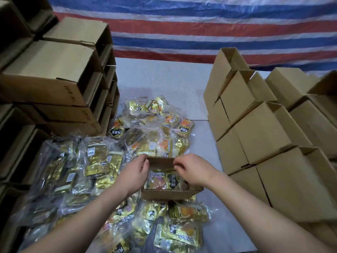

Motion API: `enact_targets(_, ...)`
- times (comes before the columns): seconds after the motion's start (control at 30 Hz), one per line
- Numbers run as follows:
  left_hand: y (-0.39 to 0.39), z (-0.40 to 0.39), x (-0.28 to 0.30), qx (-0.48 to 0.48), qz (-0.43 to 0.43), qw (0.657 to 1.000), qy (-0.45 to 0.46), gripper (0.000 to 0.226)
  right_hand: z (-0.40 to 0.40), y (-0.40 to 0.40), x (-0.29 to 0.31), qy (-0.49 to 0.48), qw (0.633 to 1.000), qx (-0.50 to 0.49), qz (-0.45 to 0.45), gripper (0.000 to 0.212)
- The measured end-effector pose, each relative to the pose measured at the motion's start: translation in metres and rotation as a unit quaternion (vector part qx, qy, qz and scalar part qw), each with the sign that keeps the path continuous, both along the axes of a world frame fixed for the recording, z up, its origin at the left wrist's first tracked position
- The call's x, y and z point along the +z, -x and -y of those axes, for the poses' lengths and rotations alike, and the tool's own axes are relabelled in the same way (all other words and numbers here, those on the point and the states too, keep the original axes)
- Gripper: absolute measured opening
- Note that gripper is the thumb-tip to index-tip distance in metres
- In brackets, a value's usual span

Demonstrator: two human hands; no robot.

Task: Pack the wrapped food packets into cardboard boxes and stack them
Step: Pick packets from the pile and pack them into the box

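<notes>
1. Small open cardboard box (pixel 171 193) at centre of white table (pixel 164 79), propped on loose packets; near wall facing the camera, far flap standing up.
2. Inside the box: gold and black wrapped food packets (pixel 165 181), packed side by side, tops showing.
3. Left hand (pixel 135 172) at the box's left edge, fingers curled over the far-left corner of the flap; grip appears to be on the cardboard.
4. Right hand (pixel 191 170) above the box's right side, fingers bent, tips near the far flap; cannot tell whether grip holds the flap or nothing.
5. Heaps of clear bags of packets (pixel 76 170) left of the box; more bags (pixel 156 128) beyond it and others (pixel 173 227) in front, nearest the camera.
6. Stack of closed printed cartons (pixel 54 84) at left, several layers high, touching the bag heap.
7. Rows of plain open-topped boxes (pixel 264 132) stacked at right, flaps up, well apart from the hands.
8. Red, white and blue striped tarpaulin (pixel 182 24) hanging behind the table.
</notes>
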State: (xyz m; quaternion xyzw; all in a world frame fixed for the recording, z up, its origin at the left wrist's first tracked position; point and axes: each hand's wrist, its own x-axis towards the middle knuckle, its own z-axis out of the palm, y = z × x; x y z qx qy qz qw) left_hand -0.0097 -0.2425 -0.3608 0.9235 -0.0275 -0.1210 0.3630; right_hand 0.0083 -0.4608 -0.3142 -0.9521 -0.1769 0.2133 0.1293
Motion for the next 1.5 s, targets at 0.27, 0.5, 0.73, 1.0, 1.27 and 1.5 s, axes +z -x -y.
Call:
enact_targets(0.27,0.027,0.039,0.049,-0.083,0.27,0.957,-0.072,0.031,0.01,0.001,-0.008,-0.033,0.999,0.0,-0.015,0.018)
enact_targets(0.5,0.078,0.123,-0.004,-0.431,-0.07,0.897,-0.062,0.024,0.025,-0.001,-0.001,-0.081,0.993,-0.013,-0.087,0.025)
enact_targets(0.73,0.078,0.148,-0.074,-0.401,-0.142,0.863,-0.272,0.032,0.034,0.006,-0.009,-0.119,0.988,-0.019,-0.096,0.023)
enact_targets(1.0,0.072,0.159,-0.098,-0.323,-0.214,0.887,-0.253,0.069,0.047,0.009,-0.015,-0.161,0.979,-0.053,-0.11,0.022)
enact_targets(1.27,0.08,0.151,-0.063,-0.3,-0.163,0.923,-0.178,0.065,0.047,0.0,-0.013,-0.156,0.981,-0.028,-0.112,0.021)
enact_targets(1.5,0.077,0.117,0.029,-0.163,-0.129,0.978,0.011,0.035,0.051,-0.013,-0.002,-0.235,0.948,-0.057,-0.208,0.035)
